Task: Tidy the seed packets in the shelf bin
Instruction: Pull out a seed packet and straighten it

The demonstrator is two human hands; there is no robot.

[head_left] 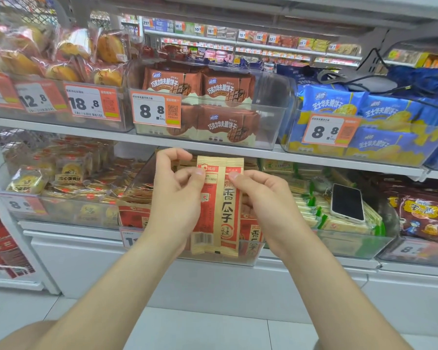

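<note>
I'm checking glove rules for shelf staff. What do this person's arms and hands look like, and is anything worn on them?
Nothing is worn. The left hand and right hand are bare: no gloves, rings, watch or bracelet. Both forearms are bare too, with no sleeve in view. Nails look short and unpainted.

Bright even store lighting, soft faint shadows, wide-angle bending at the edges, far shelves slightly blurred

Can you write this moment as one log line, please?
left hand: pinches seed packet | right hand: pinches seed packet | seed packet: upright, in front of shelf bin
</note>
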